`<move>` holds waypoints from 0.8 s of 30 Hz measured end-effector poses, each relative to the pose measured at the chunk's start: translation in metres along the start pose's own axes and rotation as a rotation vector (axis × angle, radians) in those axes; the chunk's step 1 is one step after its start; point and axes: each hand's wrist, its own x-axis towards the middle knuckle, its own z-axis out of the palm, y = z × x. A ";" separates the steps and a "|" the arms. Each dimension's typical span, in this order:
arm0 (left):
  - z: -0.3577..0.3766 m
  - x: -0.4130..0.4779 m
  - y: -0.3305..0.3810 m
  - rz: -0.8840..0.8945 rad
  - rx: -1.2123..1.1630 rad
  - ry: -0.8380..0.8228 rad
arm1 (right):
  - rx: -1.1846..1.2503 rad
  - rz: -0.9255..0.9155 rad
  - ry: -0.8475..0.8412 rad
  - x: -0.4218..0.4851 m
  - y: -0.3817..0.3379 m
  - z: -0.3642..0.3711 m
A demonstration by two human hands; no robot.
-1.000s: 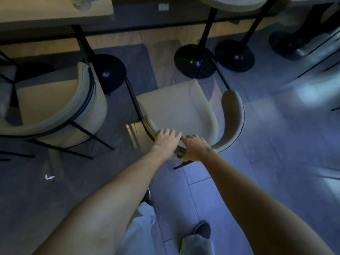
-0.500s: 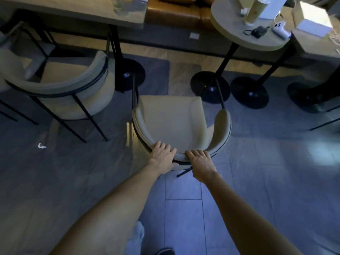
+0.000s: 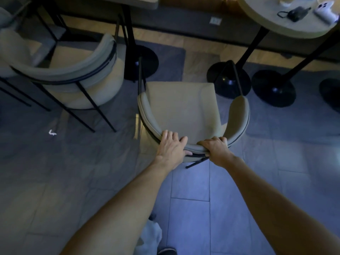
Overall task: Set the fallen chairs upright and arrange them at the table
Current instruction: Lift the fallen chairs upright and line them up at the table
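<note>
While left hand (image 3: pixel 172 148) and right hand (image 3: pixel 216 149) grip its near rim, the beige padded black-legged chair (image 3: pixel 182 105) stands upright.
Fingers (image 3: pixel 166 134) curl over the backrest (left thumb underneath); it sits short of the far round pale surface (image 3: pixel 266 24), so I'd push evenly, keeping it straight.

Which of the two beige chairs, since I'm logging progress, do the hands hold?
The middle chair: the left hand and right hand both grip its curved backrest. The left chair stands apart, untouched.
</note>
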 end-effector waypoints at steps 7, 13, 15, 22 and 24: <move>-0.006 0.053 -0.036 -0.025 -0.050 0.026 | -0.018 -0.031 0.019 0.064 0.014 -0.030; -0.015 0.096 -0.061 -0.052 -0.090 0.026 | -0.053 -0.062 0.010 0.112 0.026 -0.058; -0.019 0.112 -0.070 -0.059 -0.112 0.018 | -0.051 -0.069 0.011 0.130 0.031 -0.068; -0.034 0.169 -0.101 -0.093 -0.199 -0.060 | -0.056 -0.110 0.008 0.188 0.051 -0.096; -0.038 0.184 -0.105 -0.116 -0.208 -0.070 | -0.048 -0.123 0.009 0.202 0.056 -0.104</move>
